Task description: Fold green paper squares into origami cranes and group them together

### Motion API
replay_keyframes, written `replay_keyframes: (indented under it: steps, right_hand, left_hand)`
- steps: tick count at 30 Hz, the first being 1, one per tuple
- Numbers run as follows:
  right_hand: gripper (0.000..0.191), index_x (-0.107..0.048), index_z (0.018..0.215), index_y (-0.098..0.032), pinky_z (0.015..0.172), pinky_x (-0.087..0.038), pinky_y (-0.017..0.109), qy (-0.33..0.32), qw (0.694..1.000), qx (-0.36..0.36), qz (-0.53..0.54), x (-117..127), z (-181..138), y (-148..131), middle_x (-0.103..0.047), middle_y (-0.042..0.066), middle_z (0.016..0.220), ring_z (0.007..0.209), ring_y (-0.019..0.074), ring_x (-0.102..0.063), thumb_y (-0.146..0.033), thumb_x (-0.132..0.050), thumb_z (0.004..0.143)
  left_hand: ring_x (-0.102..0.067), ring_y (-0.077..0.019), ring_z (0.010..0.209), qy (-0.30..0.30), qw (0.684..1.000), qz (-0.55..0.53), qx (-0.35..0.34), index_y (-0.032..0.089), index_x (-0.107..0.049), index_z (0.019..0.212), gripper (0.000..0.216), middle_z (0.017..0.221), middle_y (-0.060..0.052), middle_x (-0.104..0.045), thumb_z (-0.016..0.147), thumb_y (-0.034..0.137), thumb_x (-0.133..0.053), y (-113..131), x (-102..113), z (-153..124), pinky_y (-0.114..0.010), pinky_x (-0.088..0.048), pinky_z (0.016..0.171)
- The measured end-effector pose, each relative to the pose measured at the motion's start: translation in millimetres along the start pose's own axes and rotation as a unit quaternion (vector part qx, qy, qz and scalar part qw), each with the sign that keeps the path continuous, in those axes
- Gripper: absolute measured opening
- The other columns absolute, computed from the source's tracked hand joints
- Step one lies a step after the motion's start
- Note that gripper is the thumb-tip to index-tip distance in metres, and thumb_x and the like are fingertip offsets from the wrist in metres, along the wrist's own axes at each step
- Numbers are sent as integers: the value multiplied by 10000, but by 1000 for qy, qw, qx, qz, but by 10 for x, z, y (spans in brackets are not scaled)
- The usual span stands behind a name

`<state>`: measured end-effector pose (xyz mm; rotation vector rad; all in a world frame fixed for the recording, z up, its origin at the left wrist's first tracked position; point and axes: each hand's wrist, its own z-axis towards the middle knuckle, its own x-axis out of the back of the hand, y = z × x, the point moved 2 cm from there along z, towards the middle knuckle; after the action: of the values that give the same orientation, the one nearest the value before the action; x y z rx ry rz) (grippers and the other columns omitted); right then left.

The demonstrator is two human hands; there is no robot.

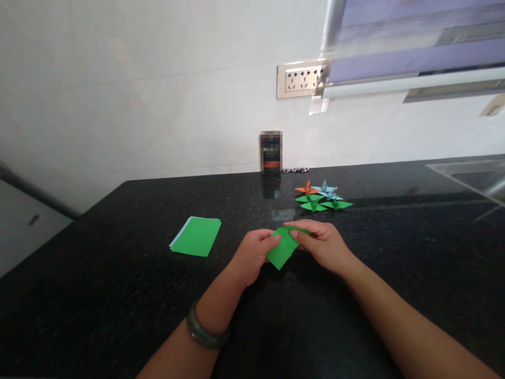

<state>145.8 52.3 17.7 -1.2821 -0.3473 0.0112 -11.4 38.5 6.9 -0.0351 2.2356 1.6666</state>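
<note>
- A green sheet is a little below and right of the frame's centre, held in both hands, one corner pointing down toward the bottom edge.
- The left hand grasps the sheet by its left side, thumb lying on the upper face; a dark green bangle circles that forearm at lower centre-left.
- The right hand pinches the sheet's upper right part, thumb pressed on top and index finger along the far edge.
- Left of the hands, at centre-left, a paper stack lies flat on the black speckled tabletop, green on top with pale blue edges showing at its left side.
- Just above the right hand, right of centre, folded paper figures with pointed wings sit close together: an orange figure and light blue figures at the back, green figures in front.
- A dark box, pixelated, stands upright near the wall at upper centre, with a small black-and-white strand beside its base.
- A socket panel is on the wall at upper right, next to a purple panel.
</note>
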Motion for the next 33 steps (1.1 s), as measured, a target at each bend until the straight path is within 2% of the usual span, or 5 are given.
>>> replay_keyframes:
  steps: [4, 9, 19, 28, 33]
  right_hand:
    - [177, -734, 826, -244, 674, -470, 278, -44, 996, 82, 8, 38, 11, -64, -644, 32, 788, 733, 147, -589, -179, -592, 742]
    - [214, -735, 838, -246, 674, -476, 262, -77, 989, 126, 1, 65, 25, -58, -636, 35, 790, 740, 134, -592, -131, -574, 757]
    - [285, -707, 949, -236, 650, -463, 247, -103, 980, 162, -53, 77, 4, -61, -640, 33, 788, 716, 122, -590, -101, -510, 794]
    - [387, -670, 1048, -237, 652, -445, 229, -143, 950, 219, -171, 83, -36, -113, -593, 35, 801, 727, 110, -570, -53, -445, 792]
    - [382, -650, 1089, -225, 654, -433, 236, -155, 931, 229, -239, 79, -38, -128, -587, 46, 805, 738, 119, -557, -71, -442, 808]
  left_hand:
    - [-511, -99, 489, -20, 999, -26, 26, 111, -659, 684, 192, 559, -14, -583, 623, 291, -685, 50, -4, -25, -227, -382, 495]
    - [-459, -71, 454, -31, 998, -29, 50, 99, -634, 646, 189, 521, 7, -544, 587, 265, -705, 86, 1, -42, -200, -330, 453]
    - [-425, -70, 428, -49, 998, -21, 40, 114, -585, 570, 168, 482, 24, -499, 629, 255, -653, 83, 41, -27, -214, -318, 448]
    - [-582, -176, 520, -51, 997, -50, 41, 105, -589, 618, 143, 574, -36, -597, 619, 245, -615, 66, 47, -13, -320, -463, 545]
    - [-601, -187, 520, -38, 997, -42, 47, 99, -599, 636, 161, 582, -45, -614, 625, 258, -623, 70, 48, -6, -313, -467, 524]
